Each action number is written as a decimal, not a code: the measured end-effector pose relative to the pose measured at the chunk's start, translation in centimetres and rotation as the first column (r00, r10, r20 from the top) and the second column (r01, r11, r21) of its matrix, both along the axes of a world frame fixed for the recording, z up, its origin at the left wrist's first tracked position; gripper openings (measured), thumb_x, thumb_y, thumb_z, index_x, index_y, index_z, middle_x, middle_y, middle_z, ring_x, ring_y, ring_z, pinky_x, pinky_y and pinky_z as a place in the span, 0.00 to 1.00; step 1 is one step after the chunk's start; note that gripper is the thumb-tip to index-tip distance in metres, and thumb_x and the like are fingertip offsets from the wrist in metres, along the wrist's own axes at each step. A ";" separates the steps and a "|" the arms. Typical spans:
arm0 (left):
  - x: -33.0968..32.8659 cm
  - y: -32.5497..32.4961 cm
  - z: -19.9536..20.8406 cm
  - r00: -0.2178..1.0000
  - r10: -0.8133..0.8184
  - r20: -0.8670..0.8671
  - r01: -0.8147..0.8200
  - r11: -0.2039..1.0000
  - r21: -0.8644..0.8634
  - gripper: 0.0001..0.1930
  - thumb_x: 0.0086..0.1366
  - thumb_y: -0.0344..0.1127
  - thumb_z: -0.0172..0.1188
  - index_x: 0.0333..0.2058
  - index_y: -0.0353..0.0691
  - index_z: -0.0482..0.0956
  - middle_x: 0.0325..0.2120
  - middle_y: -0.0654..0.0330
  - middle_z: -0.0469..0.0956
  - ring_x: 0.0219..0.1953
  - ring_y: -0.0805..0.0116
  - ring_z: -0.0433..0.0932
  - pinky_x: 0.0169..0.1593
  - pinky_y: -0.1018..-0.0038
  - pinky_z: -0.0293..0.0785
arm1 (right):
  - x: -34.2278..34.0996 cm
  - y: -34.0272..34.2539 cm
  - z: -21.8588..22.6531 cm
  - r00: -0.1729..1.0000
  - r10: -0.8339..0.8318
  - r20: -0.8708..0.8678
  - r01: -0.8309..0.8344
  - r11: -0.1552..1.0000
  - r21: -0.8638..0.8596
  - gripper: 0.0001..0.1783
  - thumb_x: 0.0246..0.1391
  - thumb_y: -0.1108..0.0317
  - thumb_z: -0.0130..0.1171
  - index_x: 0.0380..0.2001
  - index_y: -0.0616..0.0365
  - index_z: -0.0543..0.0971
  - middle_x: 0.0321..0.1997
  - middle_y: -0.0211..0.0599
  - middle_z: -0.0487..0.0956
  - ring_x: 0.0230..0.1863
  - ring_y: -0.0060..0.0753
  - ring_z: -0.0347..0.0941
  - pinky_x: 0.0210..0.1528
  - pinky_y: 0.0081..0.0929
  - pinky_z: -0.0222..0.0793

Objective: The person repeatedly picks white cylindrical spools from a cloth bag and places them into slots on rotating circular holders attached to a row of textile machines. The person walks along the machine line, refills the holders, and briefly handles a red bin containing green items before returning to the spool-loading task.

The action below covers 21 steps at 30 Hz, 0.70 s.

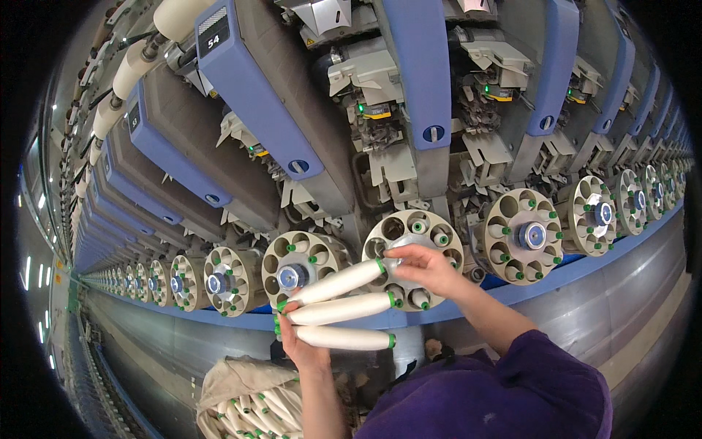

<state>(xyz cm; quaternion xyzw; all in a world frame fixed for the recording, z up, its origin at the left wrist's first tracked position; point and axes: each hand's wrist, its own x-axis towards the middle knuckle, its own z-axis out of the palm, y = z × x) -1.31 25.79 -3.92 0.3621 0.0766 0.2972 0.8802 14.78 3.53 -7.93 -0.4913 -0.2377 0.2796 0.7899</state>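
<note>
My left hand (306,353) is closed around the green left ends of three white yarn bobbins, which fan out to the right. The upper bobbin (340,282) tilts up toward the round magazine, with the middle bobbin (340,309) and the lower bobbin (344,337) beneath it. Close to the upper bobbin's right tip, my right hand (428,269) has its fingers bent together; whatever they pinch is too small to make out. Behind that hand is a round cream magazine (373,228) with several bobbins in its pockets, its centre partly covered by the hand.
Left of it stands another magazine (270,256) with a blue hub; a further magazine (504,205) is on the right. A cloth sack (219,380) full of bobbins sits low by my left forearm. Blue-grey winding units (424,80) line the machine above a blue rail (504,294).
</note>
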 end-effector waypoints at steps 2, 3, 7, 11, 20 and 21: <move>0.0 0.2 0.1 0.998 0.002 -0.069 -0.006 0.998 -0.058 0.21 0.70 0.51 0.43 0.42 0.38 0.74 0.52 0.49 0.70 0.54 0.51 0.70 0.58 0.54 0.67 | -0.9 1.1 0.4 0.896 -0.169 0.410 0.225 0.970 -0.091 0.19 0.46 0.71 0.69 0.44 0.56 0.77 0.43 0.27 0.76 0.41 0.18 0.72 0.43 0.19 0.67; 0.0 0.2 0.0 0.996 -0.008 -0.091 0.000 0.996 -0.087 0.21 0.70 0.51 0.43 0.42 0.37 0.74 0.50 0.49 0.72 0.52 0.51 0.72 0.57 0.54 0.69 | -1.1 1.3 0.7 0.858 -0.196 0.475 0.289 0.949 -0.130 0.19 0.45 0.71 0.70 0.42 0.56 0.77 0.42 0.27 0.76 0.40 0.19 0.72 0.43 0.19 0.67; -0.1 0.3 -0.7 0.985 -0.137 -0.101 0.108 0.961 -0.253 0.20 0.69 0.51 0.46 0.42 0.39 0.74 0.45 0.48 0.74 0.50 0.53 0.72 0.57 0.56 0.66 | -0.4 1.5 1.1 0.723 -0.190 0.664 0.381 0.911 -0.155 0.16 0.45 0.70 0.70 0.38 0.56 0.77 0.36 0.27 0.76 0.36 0.22 0.71 0.42 0.21 0.67; -0.1 0.5 -1.0 0.989 -0.101 -0.111 0.069 0.963 -0.260 0.20 0.69 0.51 0.46 0.43 0.39 0.74 0.47 0.50 0.73 0.51 0.53 0.71 0.58 0.55 0.66 | 0.8 1.4 -1.3 0.992 -0.099 0.072 0.107 0.986 -0.126 0.08 0.51 0.68 0.64 0.29 0.57 0.74 0.30 0.25 0.73 0.39 0.27 0.74 0.40 0.20 0.69; 0.0 1.1 -0.2 0.996 -0.084 -0.013 0.083 0.994 -0.066 0.20 0.69 0.50 0.45 0.45 0.40 0.75 0.57 0.51 0.66 0.59 0.53 0.66 0.62 0.54 0.62 | 8.5 -8.5 1.1 0.749 -0.278 -0.601 0.606 0.654 0.453 0.10 0.63 0.60 0.50 0.30 0.52 0.70 0.25 0.20 0.70 0.22 0.15 0.64 0.26 0.16 0.66; 0.3 1.0 -0.3 0.994 -0.106 -0.009 0.106 0.994 -0.037 0.20 0.69 0.50 0.46 0.46 0.40 0.75 0.58 0.52 0.65 0.59 0.53 0.64 0.63 0.54 0.60 | 7.9 -7.6 1.7 0.835 -0.227 -0.502 0.463 0.784 0.414 0.07 0.62 0.62 0.51 0.34 0.53 0.70 0.27 0.21 0.70 0.22 0.15 0.64 0.24 0.16 0.65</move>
